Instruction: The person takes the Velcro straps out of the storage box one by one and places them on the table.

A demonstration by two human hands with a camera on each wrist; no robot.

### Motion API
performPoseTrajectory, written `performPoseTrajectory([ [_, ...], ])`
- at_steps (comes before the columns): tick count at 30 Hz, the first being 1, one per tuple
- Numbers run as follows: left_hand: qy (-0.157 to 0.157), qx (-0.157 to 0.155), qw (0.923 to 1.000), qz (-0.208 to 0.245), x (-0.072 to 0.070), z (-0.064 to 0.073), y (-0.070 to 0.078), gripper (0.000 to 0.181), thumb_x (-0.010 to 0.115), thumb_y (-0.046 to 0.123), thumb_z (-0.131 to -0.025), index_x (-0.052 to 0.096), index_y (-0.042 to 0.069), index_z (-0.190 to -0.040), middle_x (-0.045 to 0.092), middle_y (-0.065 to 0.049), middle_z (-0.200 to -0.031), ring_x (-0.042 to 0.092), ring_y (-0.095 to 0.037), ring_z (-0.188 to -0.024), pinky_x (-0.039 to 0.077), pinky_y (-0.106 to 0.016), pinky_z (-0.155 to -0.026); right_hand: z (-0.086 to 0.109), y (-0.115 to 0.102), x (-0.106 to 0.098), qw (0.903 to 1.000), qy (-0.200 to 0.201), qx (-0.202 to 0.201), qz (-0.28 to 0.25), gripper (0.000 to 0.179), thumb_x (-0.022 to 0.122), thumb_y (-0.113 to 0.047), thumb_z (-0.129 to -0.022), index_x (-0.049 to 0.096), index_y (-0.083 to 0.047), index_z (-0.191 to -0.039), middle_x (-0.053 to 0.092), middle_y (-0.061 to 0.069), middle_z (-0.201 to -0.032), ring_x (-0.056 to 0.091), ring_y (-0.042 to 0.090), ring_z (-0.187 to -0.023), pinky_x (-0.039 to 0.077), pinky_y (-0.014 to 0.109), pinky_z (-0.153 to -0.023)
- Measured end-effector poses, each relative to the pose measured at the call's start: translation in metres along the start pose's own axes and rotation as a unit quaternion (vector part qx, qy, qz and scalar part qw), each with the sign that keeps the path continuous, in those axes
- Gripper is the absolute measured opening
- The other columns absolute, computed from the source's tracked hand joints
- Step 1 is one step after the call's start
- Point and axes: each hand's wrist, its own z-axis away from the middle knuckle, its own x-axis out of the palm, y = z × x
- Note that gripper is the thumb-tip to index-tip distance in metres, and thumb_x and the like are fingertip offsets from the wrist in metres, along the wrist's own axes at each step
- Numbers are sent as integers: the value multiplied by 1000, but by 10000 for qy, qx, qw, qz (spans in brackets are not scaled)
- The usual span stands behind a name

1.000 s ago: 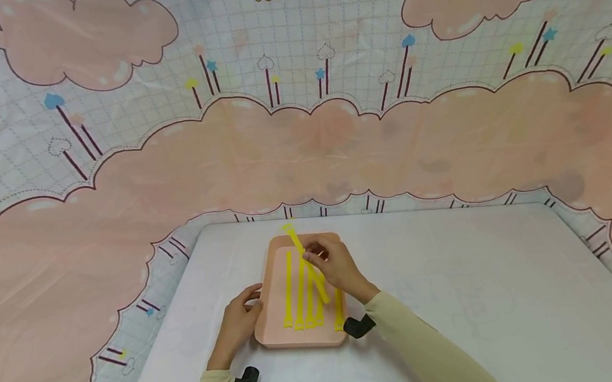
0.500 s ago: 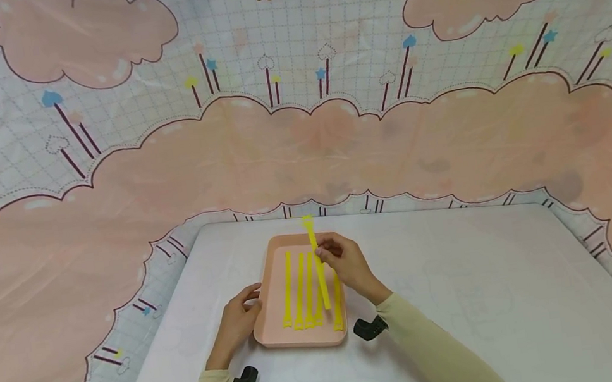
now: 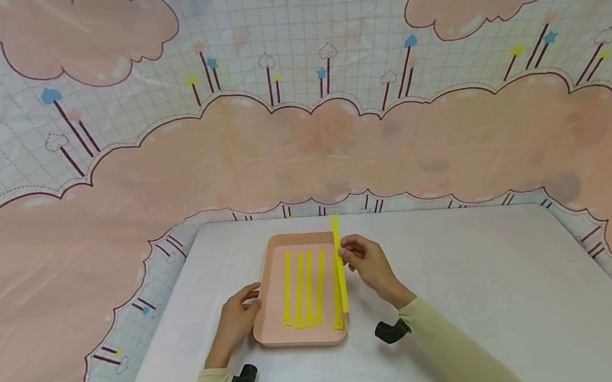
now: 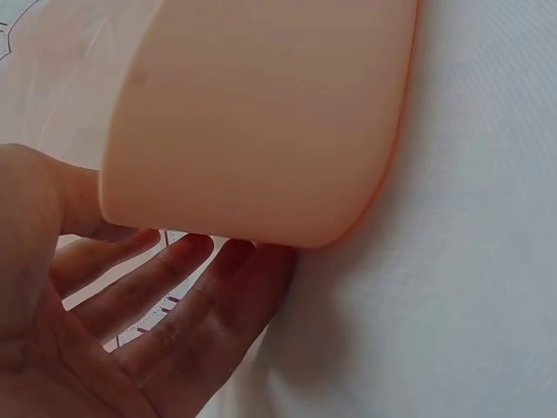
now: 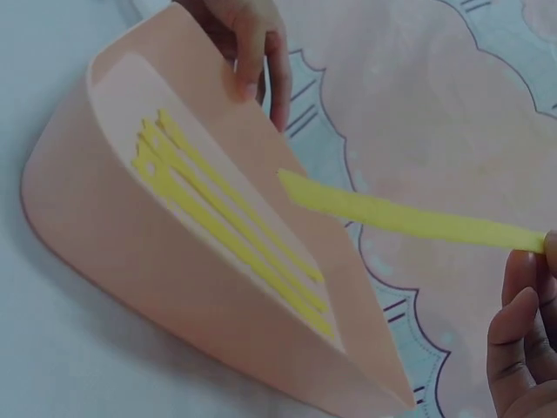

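A yellow hook-and-loop cable tie (image 3: pixel 341 269) is pinched near its middle by my right hand (image 3: pixel 369 266). It stands along the right edge of the pink tray (image 3: pixel 301 338), its wider notched end pointing away, and overlaps the rim in the head view. The right wrist view has this cable tie (image 5: pixel 409 218) reaching out over the tray from the fingertips. Several more yellow cable ties (image 3: pixel 297 294) lie lengthwise inside. My left hand (image 3: pixel 238 320) rests against the tray's left side. In the left wrist view, fairly straight fingers (image 4: pixel 187 318) touch the tray wall (image 4: pixel 261 122).
A white table (image 3: pixel 496 289) carries the tray left of its middle. Behind and around it hangs a cloth (image 3: pixel 363 145) with pink clouds. Each wrist wears a black mount (image 3: pixel 392 331) near its sleeve.
My right hand has moved right with the pinched cable tie, from over the middle of the tray to its right edge. The tie has turned from slanted to nearly straight. The left hand stays put.
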Motion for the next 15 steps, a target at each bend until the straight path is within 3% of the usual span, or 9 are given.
performPoseTrajectory([
  [4,50,-15,10000,-9,0,1,2,42,58,8,-94,58,6,-136,66,-24,-123,70,-32,-96,57,-40,-77,3,4,-10,9999,105,131,-5,18,64,-11,-95,63,-3,-111,66,12,-92,61,37,-85,50,26,-63],
  [11,179,16,9998,2,1,2,4,41,58,8,-93,59,4,-134,67,-23,-120,70,-33,-95,57,-42,-79,5,17,-25,9991,209,370,39,19,64,-11,-95,63,0,-111,67,9,-90,61,16,-77,49,22,-62],
  [15,237,2,9997,58,3,3,5,40,59,7,-93,60,4,-133,67,-23,-120,71,-31,-93,58,-39,-77,6,23,-31,9978,244,607,103,19,63,-11,-95,63,-1,-111,67,7,-89,62,15,-76,51,23,-63],
])
